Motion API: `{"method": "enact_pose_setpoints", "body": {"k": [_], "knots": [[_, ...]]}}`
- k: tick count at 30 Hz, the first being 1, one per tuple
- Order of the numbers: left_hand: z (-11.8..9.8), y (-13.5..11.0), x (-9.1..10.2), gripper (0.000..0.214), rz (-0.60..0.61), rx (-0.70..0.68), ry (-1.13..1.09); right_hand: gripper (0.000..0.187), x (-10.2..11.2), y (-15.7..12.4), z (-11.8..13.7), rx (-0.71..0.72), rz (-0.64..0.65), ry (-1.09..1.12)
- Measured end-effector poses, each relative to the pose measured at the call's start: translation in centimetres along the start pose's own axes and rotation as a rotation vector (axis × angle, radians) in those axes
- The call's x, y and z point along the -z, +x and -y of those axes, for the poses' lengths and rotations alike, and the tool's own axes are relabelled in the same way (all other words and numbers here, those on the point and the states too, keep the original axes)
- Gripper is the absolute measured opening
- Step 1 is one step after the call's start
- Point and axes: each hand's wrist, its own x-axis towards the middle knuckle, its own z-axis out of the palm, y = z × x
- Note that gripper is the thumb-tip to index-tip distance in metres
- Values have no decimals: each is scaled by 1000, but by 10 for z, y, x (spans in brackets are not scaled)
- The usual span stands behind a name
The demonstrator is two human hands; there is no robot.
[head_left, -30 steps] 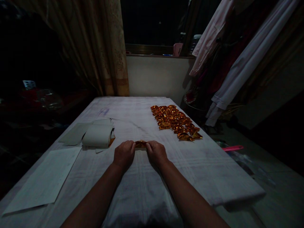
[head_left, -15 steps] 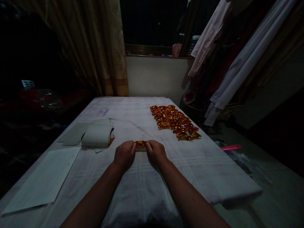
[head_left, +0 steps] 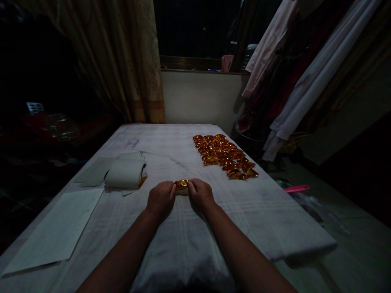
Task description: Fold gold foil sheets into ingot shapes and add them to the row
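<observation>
Between my two hands is a small folded piece of gold foil paper (head_left: 182,184), held level just above or on the cloth. My left hand (head_left: 161,198) pinches its left end, fingers closed. The right end is gripped by my right hand (head_left: 201,193), thumb on top and fingers curled under. To the right lie several folded gold foil pieces (head_left: 220,152), set close together in rows. On the left is a stack of pale-backed paper sheets (head_left: 124,173), curled over, with gold showing at its right edge.
A white sheet of paper (head_left: 53,234) lies at the table's left edge. The table (head_left: 244,219) has a pale checked cloth. Clothes (head_left: 293,97) hang at the right, and a curtain (head_left: 134,61) hangs behind. A pink handle (head_left: 297,189) shows below the right edge.
The foil piece has tilted or bent slightly between my fingers, and a bright glint now shows on its top. Both hands stay in nearly the same place.
</observation>
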Motion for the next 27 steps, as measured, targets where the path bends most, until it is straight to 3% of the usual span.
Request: {"method": "enact_pose_setpoints", "body": {"k": [27], "knots": [[-1,2,9,34,39,71,13,16,2,1,-13,-17,-143,72]]}}
